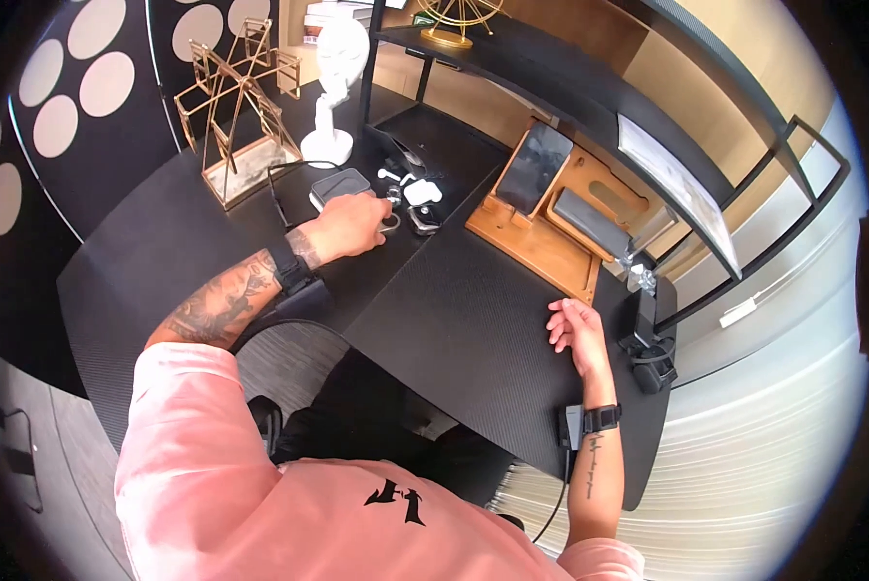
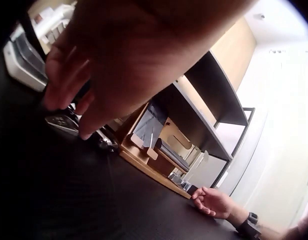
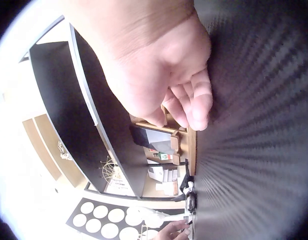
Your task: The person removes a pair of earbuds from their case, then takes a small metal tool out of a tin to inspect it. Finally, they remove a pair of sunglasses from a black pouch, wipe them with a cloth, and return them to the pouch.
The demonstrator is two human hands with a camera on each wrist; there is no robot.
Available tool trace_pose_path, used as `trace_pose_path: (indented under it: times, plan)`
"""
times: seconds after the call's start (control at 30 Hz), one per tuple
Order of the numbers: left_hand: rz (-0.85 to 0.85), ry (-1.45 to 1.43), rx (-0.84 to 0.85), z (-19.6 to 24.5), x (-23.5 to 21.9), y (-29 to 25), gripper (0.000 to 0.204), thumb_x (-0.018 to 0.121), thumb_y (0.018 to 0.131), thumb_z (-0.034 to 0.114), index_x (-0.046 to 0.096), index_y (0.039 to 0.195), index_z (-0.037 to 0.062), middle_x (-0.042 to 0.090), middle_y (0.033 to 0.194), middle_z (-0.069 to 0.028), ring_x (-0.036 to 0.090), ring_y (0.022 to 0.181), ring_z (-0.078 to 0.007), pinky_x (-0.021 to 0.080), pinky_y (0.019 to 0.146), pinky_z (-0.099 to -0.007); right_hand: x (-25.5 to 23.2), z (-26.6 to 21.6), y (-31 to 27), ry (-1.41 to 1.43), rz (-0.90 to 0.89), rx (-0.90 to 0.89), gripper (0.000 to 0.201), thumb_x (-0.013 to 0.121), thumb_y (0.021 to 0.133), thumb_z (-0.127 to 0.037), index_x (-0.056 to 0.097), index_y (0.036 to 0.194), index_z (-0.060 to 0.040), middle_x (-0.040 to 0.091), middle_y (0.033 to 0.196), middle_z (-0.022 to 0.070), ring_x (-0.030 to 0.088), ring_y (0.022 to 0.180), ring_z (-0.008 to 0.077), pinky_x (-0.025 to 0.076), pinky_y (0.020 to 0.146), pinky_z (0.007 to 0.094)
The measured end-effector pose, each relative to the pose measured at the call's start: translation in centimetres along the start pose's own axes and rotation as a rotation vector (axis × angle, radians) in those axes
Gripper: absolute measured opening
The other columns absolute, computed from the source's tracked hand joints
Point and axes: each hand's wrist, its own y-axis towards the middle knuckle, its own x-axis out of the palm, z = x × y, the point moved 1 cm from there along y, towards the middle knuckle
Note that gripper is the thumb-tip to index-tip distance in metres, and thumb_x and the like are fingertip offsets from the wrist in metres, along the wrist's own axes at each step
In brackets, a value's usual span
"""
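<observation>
My left hand [image 1: 350, 228] reaches down to the desk at the back left, fingertips bent round a small silver piece with a ring [image 1: 392, 222]. In the left wrist view its shiny flat face [image 2: 63, 124] shows between thumb and fingers; the fingers hide part of it. Right by the knuckles lies a grey-topped white case [image 1: 339, 186]. Just beyond sit a white earbud case [image 1: 423, 192], a loose earbud [image 1: 389, 175] and a dark watch-like item [image 1: 424, 219]. My right hand [image 1: 579, 332] rests on the desk at the right, palm turned up, fingers loosely curled around nothing.
A wooden stand [image 1: 531, 240] holding a dark phone [image 1: 536, 167] stands at the back. Behind it rises a black shelf [image 1: 570, 87]. A white bust [image 1: 328, 140] and a gold-framed wheel model [image 1: 245, 116] stand at the left. Black devices [image 1: 652, 363] sit at the right edge.
</observation>
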Motion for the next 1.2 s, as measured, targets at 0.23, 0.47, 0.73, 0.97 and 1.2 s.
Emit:
trace_pose_path:
  times: [0.23,0.47,0.73,0.97,1.2]
  plan:
    - [0.029,0.043,-0.006,-0.7,1.8,0.5,0.023,0.069,0.076,0.017,0.063,0.094,0.0042,0.062,0.091,-0.0185,0.063,0.086,-0.0362,0.051,0.073,-0.0437,0.0,0.1,0.1,-0.012,0.003,0.002,0.028,0.047,0.098,-0.025,0.060,0.098,0.0003,0.061,0.070,0.0042,0.056,0.051,0.0087,0.044,0.042,0.0196]
    - [0.126,0.060,0.108,-0.6,2.8,0.2,0.011,0.064,0.077,0.011,0.059,0.085,0.0036,0.058,0.088,-0.0161,0.061,0.083,-0.0345,0.049,0.070,-0.0419,0.1,0.0,0.0,-0.032,0.009,-0.003,0.028,0.047,0.098,-0.024,0.060,0.098,0.0010,0.061,0.070,0.0046,0.055,0.052,0.0089,0.044,0.042,0.0198]
    - [0.358,-0.213,0.092,-2.9,-3.3,2.4,0.008,0.060,0.081,0.006,0.057,0.088,0.0039,0.053,0.089,-0.0162,0.056,0.088,-0.0357,0.046,0.079,-0.0397,0.0,0.2,0.1,-0.027,0.002,-0.004,0.027,0.047,0.098,-0.022,0.059,0.098,0.0010,0.061,0.070,0.0045,0.055,0.052,0.0090,0.044,0.042,0.0201]
    - [0.257,-0.049,-0.038,-8.5,-3.6,4.4,0.008,0.060,0.076,0.006,0.059,0.084,0.0041,0.061,0.085,-0.0157,0.061,0.086,-0.0341,0.048,0.074,-0.0402,0.1,-0.1,0.1,-0.046,0.003,-0.018,0.025,0.047,0.098,-0.021,0.059,0.098,0.0006,0.061,0.070,0.0046,0.055,0.052,0.0090,0.044,0.042,0.0198]
    - [0.055,-0.051,-0.098,-9.1,-1.1,4.8,0.008,0.065,0.073,0.007,0.062,0.079,0.0024,0.064,0.078,-0.0155,0.063,0.078,-0.0308,0.049,0.069,-0.0378,0.2,-0.1,0.0,-0.055,0.011,-0.010,0.023,0.046,0.098,-0.018,0.059,0.098,0.0007,0.061,0.071,0.0047,0.055,0.052,0.0090,0.044,0.042,0.0198]
